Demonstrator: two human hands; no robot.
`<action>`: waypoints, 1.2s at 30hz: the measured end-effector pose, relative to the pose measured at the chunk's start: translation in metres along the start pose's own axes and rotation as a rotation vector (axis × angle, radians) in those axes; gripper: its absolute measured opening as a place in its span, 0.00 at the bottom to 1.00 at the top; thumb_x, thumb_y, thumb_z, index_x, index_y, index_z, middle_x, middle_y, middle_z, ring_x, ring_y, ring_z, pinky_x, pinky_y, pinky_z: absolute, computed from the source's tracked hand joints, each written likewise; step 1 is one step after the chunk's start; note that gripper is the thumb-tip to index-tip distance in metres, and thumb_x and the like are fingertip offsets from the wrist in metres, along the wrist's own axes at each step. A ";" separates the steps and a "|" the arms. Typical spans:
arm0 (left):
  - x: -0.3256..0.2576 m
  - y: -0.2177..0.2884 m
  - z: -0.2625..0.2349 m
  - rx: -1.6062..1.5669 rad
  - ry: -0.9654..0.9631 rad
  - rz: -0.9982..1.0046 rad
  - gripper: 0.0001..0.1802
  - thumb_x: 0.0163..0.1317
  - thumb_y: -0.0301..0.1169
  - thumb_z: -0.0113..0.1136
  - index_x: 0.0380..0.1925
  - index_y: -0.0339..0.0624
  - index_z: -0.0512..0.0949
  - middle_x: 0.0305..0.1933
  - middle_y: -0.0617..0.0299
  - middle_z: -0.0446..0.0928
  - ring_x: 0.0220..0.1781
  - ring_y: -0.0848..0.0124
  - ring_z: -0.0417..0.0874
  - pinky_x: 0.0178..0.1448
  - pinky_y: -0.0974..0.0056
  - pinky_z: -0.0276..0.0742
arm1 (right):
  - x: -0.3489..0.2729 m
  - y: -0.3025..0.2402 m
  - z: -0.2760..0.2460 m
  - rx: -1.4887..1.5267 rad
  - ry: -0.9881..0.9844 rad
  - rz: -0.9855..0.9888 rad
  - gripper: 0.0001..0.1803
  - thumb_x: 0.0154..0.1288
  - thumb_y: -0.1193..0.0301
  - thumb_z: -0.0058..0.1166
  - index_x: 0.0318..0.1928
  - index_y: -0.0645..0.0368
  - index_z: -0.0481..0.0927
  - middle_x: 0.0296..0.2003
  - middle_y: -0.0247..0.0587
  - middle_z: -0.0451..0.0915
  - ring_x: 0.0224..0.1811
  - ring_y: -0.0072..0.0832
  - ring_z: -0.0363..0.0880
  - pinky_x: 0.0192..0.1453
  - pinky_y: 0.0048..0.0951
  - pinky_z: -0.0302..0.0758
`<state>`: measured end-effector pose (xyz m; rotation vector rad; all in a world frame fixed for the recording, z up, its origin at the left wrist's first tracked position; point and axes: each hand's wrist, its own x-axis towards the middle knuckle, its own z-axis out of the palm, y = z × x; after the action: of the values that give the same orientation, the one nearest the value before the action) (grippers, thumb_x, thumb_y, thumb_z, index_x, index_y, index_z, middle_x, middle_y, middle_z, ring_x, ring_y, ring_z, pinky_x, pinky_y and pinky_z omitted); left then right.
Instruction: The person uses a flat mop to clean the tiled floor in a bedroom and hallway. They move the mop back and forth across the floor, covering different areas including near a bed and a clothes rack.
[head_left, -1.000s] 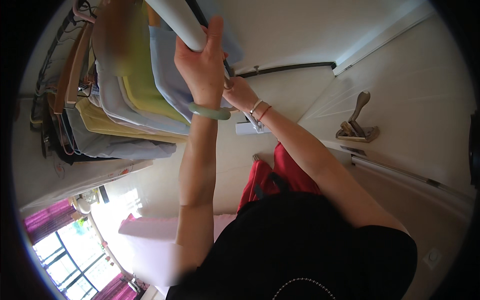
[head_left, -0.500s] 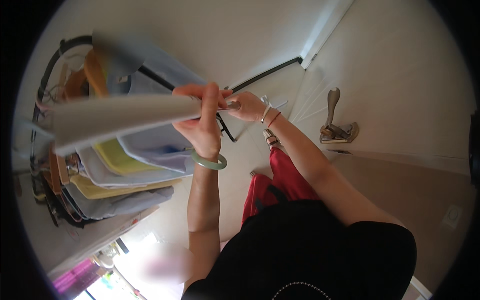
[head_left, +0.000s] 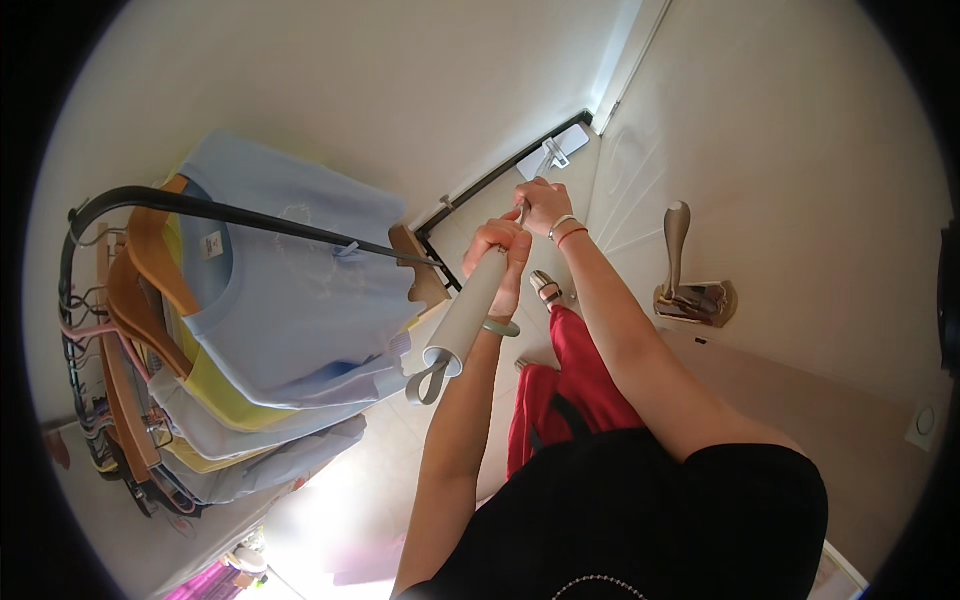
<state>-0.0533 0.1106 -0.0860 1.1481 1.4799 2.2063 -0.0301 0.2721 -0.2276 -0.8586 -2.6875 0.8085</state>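
Both of my hands are closed around a flat mop. Its thick pale-grey handle grip (head_left: 466, 315) slants up toward me and ends in a grey hanging loop. My left hand (head_left: 497, 258), with a green bangle at the wrist, wraps the upper end of the thin pole where it meets the grip. Further down the pole, my right hand (head_left: 545, 205) is closed round it. Beyond it, the white rectangular mop head (head_left: 567, 150) lies on the floor in the corner, beside the black base bar (head_left: 478, 177).
To the left stands a black clothes rack (head_left: 250, 212) with light-blue shirts (head_left: 300, 300) and yellow garments on wooden hangers. A door with a metal handle (head_left: 677, 250) is on the right. My sandalled feet (head_left: 545, 288) stand close below the mop.
The thick grip has swung from pointing left to pointing down toward me. Both hands have shifted right, and the mop head now shows in the far corner. The clothes rack shows more fully.
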 end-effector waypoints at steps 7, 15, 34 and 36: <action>-0.014 -0.029 -0.001 0.114 -0.017 -0.127 0.10 0.65 0.19 0.56 0.28 0.41 0.66 0.28 0.59 0.76 0.33 0.69 0.78 0.51 0.60 0.77 | -0.004 0.024 0.031 0.225 0.006 0.173 0.12 0.61 0.75 0.51 0.43 0.45 0.79 0.46 0.32 0.81 0.57 0.32 0.76 0.60 0.40 0.69; 0.005 -0.016 0.012 0.206 -0.210 0.040 0.13 0.57 0.14 0.61 0.23 0.40 0.69 0.24 0.61 0.73 0.22 0.73 0.72 0.28 0.68 0.68 | -0.007 0.056 0.043 0.430 0.168 0.109 0.17 0.59 0.81 0.50 0.45 0.49 0.82 0.51 0.39 0.81 0.60 0.42 0.76 0.64 0.36 0.74; -0.029 0.146 -0.032 0.313 -0.537 -0.169 0.14 0.47 0.09 0.58 0.17 0.37 0.68 0.20 0.57 0.72 0.24 0.62 0.76 0.35 0.61 0.75 | -0.127 -0.076 0.005 0.086 -0.002 -0.163 0.16 0.65 0.53 0.56 0.29 0.50 0.81 0.30 0.34 0.82 0.33 0.36 0.82 0.41 0.38 0.75; -0.027 0.164 -0.035 0.345 -0.452 -0.188 0.13 0.50 0.08 0.55 0.17 0.36 0.68 0.19 0.58 0.72 0.24 0.64 0.75 0.35 0.61 0.75 | -0.132 -0.092 0.005 0.106 0.017 -0.174 0.18 0.65 0.52 0.55 0.26 0.50 0.81 0.26 0.34 0.82 0.31 0.37 0.82 0.40 0.38 0.74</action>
<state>-0.0256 -0.0033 0.0370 1.4243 1.7087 1.4752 0.0314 0.1296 -0.1841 -0.5955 -2.6320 0.8884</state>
